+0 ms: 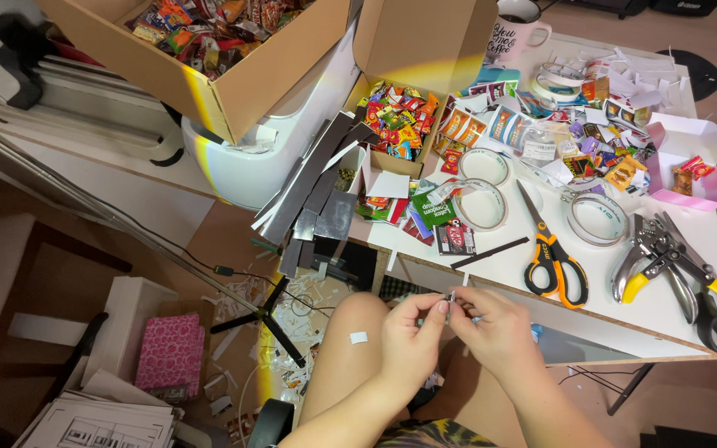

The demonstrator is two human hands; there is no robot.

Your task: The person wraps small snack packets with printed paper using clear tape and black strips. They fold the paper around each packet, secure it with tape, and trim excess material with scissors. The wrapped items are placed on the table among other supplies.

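head view, looking down past my knee: my left hand (411, 336) and right hand (498, 330) meet just below the table edge (591, 319), fingertips of both pinched together on a tiny dark strip piece (450, 300) held upright between them; too small to tell what it is exactly. hands sit over my lap, not resting on the table. on the tabletop just above them lies a long dark strip (490, 252), and beside it the orange-handled scissors (551, 253), closed, untouched. further right a pair of yellow-handled pliers (680, 270). three rolls of clear tape (481, 203) sit mid-table. a small open box of miniature snack packets (396, 120) stands at the table's far left, a bigger cardboard box (209, 79) of the same behind it, and loose packets and paper scraps spread across the far side near a pink tray (686, 162). a stack of dark flat strips (313, 195) leans off the table's left edge. judging by this: plenty of strips and packets lie unassembled, one small piece in hand, so the work looks mid-run with much left. paper offcuts litter the floor (234, 299).
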